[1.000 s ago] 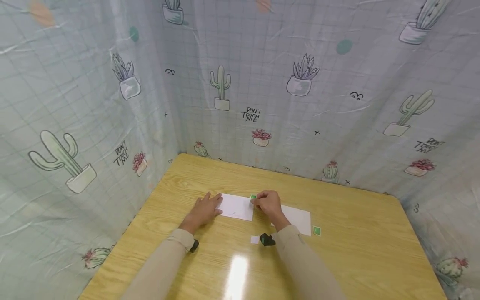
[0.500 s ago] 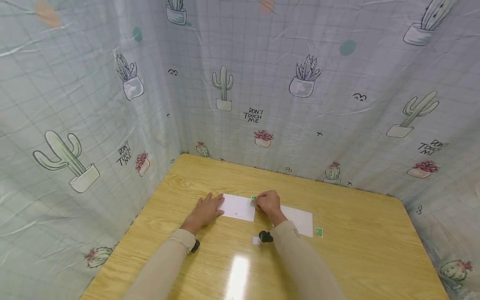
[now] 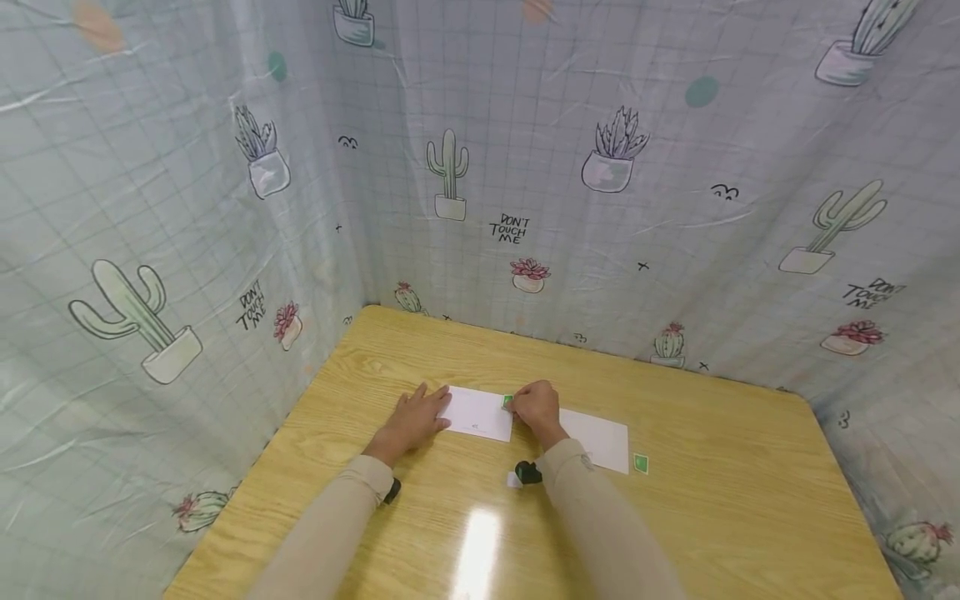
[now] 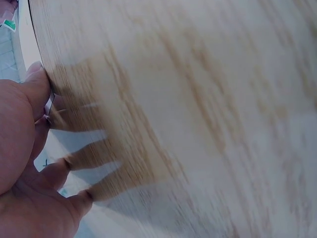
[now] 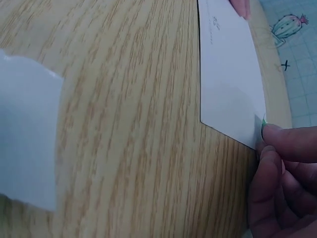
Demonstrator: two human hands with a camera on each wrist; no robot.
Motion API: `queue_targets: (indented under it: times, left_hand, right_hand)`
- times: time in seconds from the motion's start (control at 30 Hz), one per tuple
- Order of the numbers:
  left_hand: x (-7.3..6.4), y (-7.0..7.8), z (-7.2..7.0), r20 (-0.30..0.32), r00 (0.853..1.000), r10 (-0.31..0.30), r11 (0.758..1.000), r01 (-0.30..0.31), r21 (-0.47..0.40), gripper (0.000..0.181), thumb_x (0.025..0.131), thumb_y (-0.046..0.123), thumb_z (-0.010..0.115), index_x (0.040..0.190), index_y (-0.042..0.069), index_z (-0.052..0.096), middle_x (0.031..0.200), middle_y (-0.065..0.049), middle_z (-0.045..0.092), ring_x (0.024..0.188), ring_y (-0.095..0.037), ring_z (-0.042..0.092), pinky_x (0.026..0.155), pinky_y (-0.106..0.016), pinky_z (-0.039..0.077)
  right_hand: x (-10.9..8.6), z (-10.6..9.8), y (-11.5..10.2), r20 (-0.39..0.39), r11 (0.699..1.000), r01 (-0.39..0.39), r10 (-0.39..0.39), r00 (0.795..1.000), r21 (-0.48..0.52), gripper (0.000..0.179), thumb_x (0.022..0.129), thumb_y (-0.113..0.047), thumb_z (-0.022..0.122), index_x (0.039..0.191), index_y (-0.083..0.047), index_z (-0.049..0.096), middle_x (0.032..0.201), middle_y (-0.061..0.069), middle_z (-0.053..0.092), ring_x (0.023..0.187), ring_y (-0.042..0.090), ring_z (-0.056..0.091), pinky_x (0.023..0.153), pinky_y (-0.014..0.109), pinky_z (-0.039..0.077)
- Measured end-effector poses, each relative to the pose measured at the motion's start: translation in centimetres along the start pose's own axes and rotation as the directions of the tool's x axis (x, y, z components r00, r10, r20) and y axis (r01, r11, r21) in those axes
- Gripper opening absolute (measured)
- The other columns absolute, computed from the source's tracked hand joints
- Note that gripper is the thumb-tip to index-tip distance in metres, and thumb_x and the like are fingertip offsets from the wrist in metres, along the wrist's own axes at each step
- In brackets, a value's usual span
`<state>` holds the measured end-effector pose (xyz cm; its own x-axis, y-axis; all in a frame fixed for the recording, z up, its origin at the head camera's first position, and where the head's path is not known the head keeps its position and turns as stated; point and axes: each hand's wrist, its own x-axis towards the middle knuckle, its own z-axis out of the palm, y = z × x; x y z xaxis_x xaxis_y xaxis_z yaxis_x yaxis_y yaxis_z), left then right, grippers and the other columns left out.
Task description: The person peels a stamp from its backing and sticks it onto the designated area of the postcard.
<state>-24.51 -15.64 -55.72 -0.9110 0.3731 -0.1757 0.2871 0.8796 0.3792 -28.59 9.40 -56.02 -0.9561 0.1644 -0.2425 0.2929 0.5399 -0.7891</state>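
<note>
Where the paper's (image 3: 476, 413) far-right edges meet, right fingers (image 5: 294, 144) pinch a sticker (image 3: 507, 401).

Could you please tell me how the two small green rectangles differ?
The held rectangle is pinched by the right hand, while the loose rectangle lies untouched on the table. The held rectangle, partly hidden, is at a corner of the left sheet; the loose rectangle, in full view, lies beside the right sheet. Both look small and green.
</note>
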Motion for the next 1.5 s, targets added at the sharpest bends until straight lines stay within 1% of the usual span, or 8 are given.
queue_targets:
  times: [0.2,0.4,0.57,0.8,1.03,1.23,1.37,1.5]
  left_hand:
    - [0.1,0.1,0.1,0.009,1.000,-0.002,1.000,0.002,0.013,0.060,0.108,0.033,0.055,0.161,0.009,0.040,0.173,-0.006,0.031,0.161,-0.045,0.019,0.127,-0.073,0.018]
    - [0.1,0.1,0.1,0.016,1.000,-0.011,1.000,0.011,0.002,0.061,0.108,0.033,0.056,0.161,0.008,0.039,0.173,-0.006,0.029,0.161,-0.045,0.017,0.127,-0.073,0.015]
    - [-0.1,0.1,-0.1,0.017,1.000,-0.016,1.000,0.016,0.021,0.061,0.109,0.033,0.055,0.161,0.008,0.039,0.173,-0.007,0.029,0.161,-0.046,0.017,0.127,-0.073,0.017]
    - [0.0,0.1,-0.1,0.008,1.000,-0.012,0.999,0.012,0.041,0.060,0.109,0.033,0.054,0.161,0.007,0.039,0.173,-0.007,0.029,0.160,-0.046,0.018,0.127,-0.073,0.017]
    - [0.2,0.0,0.2,0.020,1.000,-0.020,0.999,0.019,0.046,0.061,0.109,0.034,0.052,0.162,0.009,0.037,0.174,-0.005,0.027,0.161,-0.045,0.016,0.127,-0.073,0.016]
    - [0.2,0.2,0.2,0.025,1.000,-0.016,1.000,0.015,0.027,0.061,0.109,0.034,0.053,0.162,0.008,0.037,0.174,-0.006,0.027,0.161,-0.046,0.016,0.127,-0.073,0.016]
    - [0.2,0.2,0.2,0.019,1.000,-0.022,0.999,0.021,0.028,0.061,0.109,0.035,0.054,0.162,0.008,0.037,0.174,-0.005,0.027,0.162,-0.045,0.016,0.128,-0.072,0.015]
    - [0.1,0.1,0.3,0.015,1.000,-0.024,0.999,0.023,0.033,0.061,0.109,0.034,0.054,0.162,0.008,0.037,0.174,-0.005,0.027,0.162,-0.045,0.016,0.128,-0.072,0.016]
  right_hand:
    - [-0.3,0.1,0.0,-0.016,0.999,-0.009,0.008,1.000,-0.043,0.009,0.087,-0.007,0.080,0.090,0.001,0.081,0.072,0.009,0.073,0.060,0.016,0.063,0.052,0.021,0.049]
    - [-0.6,0.2,-0.3,-0.035,0.995,-0.002,-0.002,0.999,-0.097,0.009,0.086,-0.010,0.081,0.084,0.000,0.081,0.080,0.010,0.075,0.069,0.021,0.063,0.057,0.025,0.049]
    - [-0.6,0.4,-0.5,-0.042,0.990,0.006,-0.012,0.999,-0.142,0.010,0.085,-0.010,0.081,0.079,-0.002,0.080,0.085,0.010,0.075,0.074,0.022,0.062,0.060,0.027,0.049]
    - [-0.5,0.7,-1.0,-0.046,0.985,-0.005,-0.003,0.999,-0.170,0.019,0.084,-0.009,0.078,0.067,-0.005,0.070,0.071,0.007,0.065,0.062,0.020,0.053,0.051,0.027,0.040]
    - [-0.3,0.4,-0.8,-0.060,0.982,-0.023,0.011,0.998,-0.189,0.018,0.081,-0.013,0.080,0.070,-0.006,0.067,0.073,0.006,0.062,0.066,0.021,0.053,0.053,0.028,0.041]
    - [0.1,0.2,-0.6,-0.052,0.986,-0.043,0.036,0.998,-0.158,0.033,0.078,-0.012,0.079,0.056,-0.011,0.055,0.054,0.000,0.047,0.052,0.017,0.044,0.045,0.028,0.034]
    - [0.3,0.1,-0.5,-0.044,0.989,-0.031,0.025,0.999,-0.142,0.041,0.080,-0.012,0.078,0.049,-0.013,0.051,0.045,-0.001,0.050,0.044,0.015,0.047,0.043,0.026,0.037]
    - [0.5,0.1,-0.6,-0.032,0.989,-0.041,0.037,0.999,-0.139,0.040,0.084,-0.013,0.075,0.049,-0.013,0.054,0.044,0.000,0.056,0.042,0.014,0.052,0.043,0.025,0.041]
